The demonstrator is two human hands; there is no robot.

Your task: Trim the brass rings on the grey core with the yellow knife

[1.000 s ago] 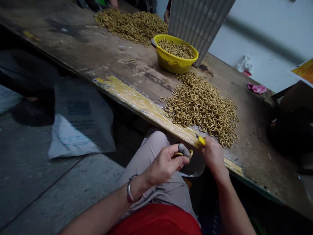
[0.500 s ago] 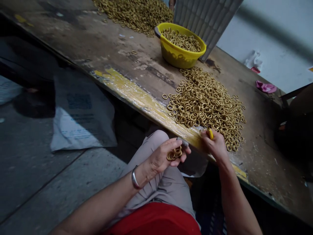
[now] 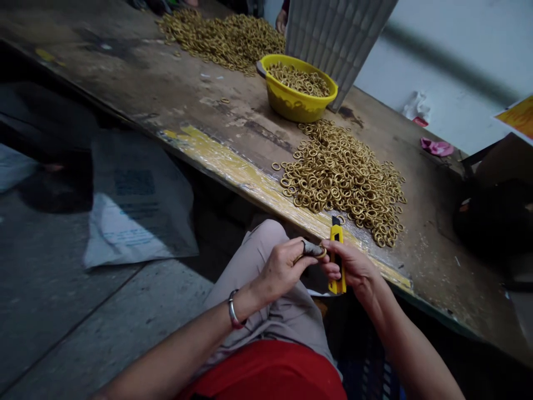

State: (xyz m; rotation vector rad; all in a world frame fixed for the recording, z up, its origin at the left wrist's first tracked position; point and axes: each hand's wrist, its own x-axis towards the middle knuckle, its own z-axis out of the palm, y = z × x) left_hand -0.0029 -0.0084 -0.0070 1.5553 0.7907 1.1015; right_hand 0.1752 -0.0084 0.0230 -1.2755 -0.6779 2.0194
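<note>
My left hand is closed above my lap, and a grey wrap covers its index finger. At that fingertip a gold-coloured ring sits between both hands; an edge of another shows at the left fingers, the rest hidden by the palm. My right hand meets the left at the ring and grips a yellow utility knife, standing nearly upright with its dark end towards the table. Just beyond the hands, a heap of gold-coloured rings lies on the table.
A yellow basin full of rings stands behind the heap, against a grey ribbed panel. Farther left lies another ring pile, with another person's hand near it. A white sack rests on the floor.
My right hand has come back from the heap's edge to my left hand, bringing the knife along. My left hand has turned, so the rings in its palm are now mostly hidden.
</note>
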